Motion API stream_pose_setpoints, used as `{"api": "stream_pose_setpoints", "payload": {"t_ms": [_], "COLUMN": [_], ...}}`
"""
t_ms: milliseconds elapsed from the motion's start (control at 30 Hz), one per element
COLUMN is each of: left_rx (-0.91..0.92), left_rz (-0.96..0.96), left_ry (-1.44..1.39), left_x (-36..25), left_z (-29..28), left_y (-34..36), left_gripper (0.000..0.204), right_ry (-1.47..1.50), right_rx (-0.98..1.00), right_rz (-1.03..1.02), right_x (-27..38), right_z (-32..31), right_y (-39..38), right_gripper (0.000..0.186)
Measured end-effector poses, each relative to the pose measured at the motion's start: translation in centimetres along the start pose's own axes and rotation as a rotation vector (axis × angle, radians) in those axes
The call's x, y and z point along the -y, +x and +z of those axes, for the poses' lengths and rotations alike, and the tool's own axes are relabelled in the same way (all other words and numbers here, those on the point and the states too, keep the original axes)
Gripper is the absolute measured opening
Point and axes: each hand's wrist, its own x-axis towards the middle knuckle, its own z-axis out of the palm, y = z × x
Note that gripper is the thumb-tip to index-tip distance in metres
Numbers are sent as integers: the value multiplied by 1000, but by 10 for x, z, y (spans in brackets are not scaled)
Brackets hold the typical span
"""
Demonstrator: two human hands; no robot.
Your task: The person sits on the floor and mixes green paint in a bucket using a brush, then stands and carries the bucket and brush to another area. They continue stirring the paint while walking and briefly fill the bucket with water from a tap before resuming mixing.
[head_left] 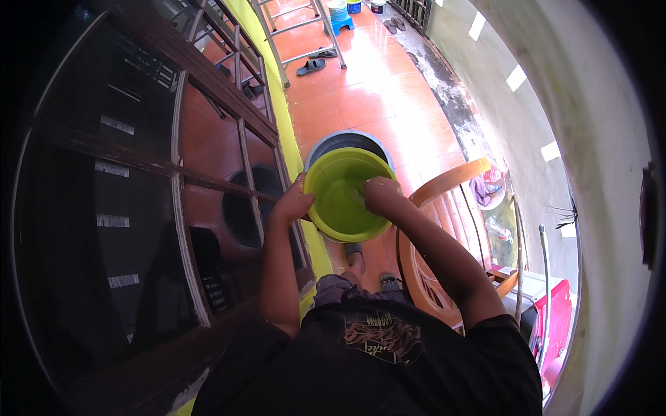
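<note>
A lime-green plastic basin (338, 173) is in front of me, above the tiled floor, with what looks like clear water inside. My left hand (295, 202) is closed on its left rim, thumb on top. My right hand (382, 195) reaches over the right rim into the basin. Its fingers are curled together, and a small pale bit shows at their tips; what they hold, if anything, I cannot make out. Partly hidden behind the green basin, a larger dark grey tub (349, 138) shows only its far rim and part of its inside.
An orange plastic chair (416, 267) stands close on my right. Dark-framed windows (187, 173) run along my left. Farther ahead are a metal ladder (280, 41), dark sandals (311, 67) and a blue stool (340, 25) with buckets. A hose (544, 277) hangs at the right.
</note>
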Motion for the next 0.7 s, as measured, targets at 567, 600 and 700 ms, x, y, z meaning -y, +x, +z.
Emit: {"api": "stream_pose_setpoints", "payload": {"t_ms": [567, 600, 700], "left_rx": [162, 165, 155], "left_rz": [-133, -88, 23], "left_ry": [111, 170, 274], "left_x": [-63, -62, -61], "left_z": [4, 4, 2], "left_y": [129, 135, 161], "left_gripper": [72, 72, 71], "right_ry": [142, 140, 90], "right_rx": [-54, -116, -279], "right_rz": [146, 133, 101], "right_x": [-48, -60, -93], "right_z": [-23, -22, -24], "right_y": [99, 105, 124], "right_gripper": [19, 18, 17]}}
